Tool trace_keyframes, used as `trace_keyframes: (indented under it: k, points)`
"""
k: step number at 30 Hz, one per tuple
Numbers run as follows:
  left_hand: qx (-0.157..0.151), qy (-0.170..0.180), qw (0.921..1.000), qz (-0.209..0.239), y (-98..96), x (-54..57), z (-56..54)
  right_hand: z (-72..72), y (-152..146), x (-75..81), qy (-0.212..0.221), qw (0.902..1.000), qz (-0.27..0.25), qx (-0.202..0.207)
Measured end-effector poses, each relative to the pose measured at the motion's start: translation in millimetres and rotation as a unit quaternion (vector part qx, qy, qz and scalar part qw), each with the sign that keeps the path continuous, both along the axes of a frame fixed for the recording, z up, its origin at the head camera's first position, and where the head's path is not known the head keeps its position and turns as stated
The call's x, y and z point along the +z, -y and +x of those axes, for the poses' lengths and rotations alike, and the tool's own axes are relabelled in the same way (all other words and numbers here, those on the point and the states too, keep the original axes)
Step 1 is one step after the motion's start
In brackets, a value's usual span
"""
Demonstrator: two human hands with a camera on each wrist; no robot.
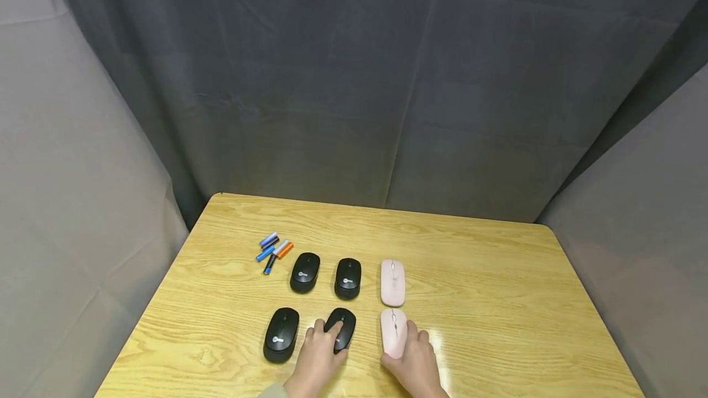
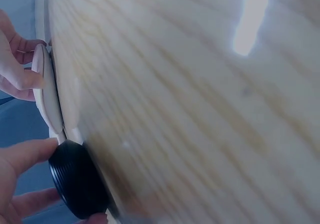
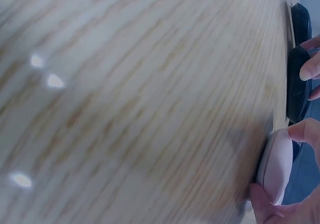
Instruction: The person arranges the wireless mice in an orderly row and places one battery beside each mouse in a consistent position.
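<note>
Near the table's front edge my left hand (image 1: 316,356) grips a black computer mouse (image 1: 348,319), thumb and fingers at its sides. In the left wrist view this black mouse (image 2: 79,181) is seen low and edge-on at the tabletop. To its right, my right hand (image 1: 418,363) holds a pale pink mouse (image 1: 390,338) by its sides. The right wrist view shows the pink mouse (image 3: 278,168) between thumb and fingers, the held black mouse (image 3: 297,87) beyond it. Whether either mouse is slightly lifted, I cannot tell.
Left of my left hand lies another black mouse (image 1: 281,330). Farther back are two black mice, one left (image 1: 305,272) and one middle (image 1: 348,275), then a second pink mouse (image 1: 393,284). Several battery-like cylinders (image 1: 266,253) lie back left. Grey curtains (image 1: 332,78) surround the wooden table (image 1: 498,300).
</note>
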State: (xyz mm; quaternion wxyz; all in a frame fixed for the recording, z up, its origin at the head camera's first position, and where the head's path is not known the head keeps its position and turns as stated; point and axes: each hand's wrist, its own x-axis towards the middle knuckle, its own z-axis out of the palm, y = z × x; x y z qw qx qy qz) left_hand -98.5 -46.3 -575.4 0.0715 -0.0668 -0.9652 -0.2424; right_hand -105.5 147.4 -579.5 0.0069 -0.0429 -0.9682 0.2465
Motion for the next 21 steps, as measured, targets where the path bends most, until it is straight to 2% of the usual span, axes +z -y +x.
trace_keyframes:
  k: [9,16,21]
  points:
    - [0.010,-0.008,0.9998,-0.017,-3.2,-4.1,-3.9,-0.7,1.6,2.0,0.005,0.9999,0.001,0.009]
    - [0.007,-0.023,0.9996,-0.014,-6.1,-5.2,-6.4,-0.4,1.2,2.8,0.006,0.9999,-0.007,0.014]
    - [0.009,-0.018,0.9997,-0.011,-7.7,-6.3,-7.5,0.5,1.0,2.7,0.016,0.9997,-0.008,0.015]
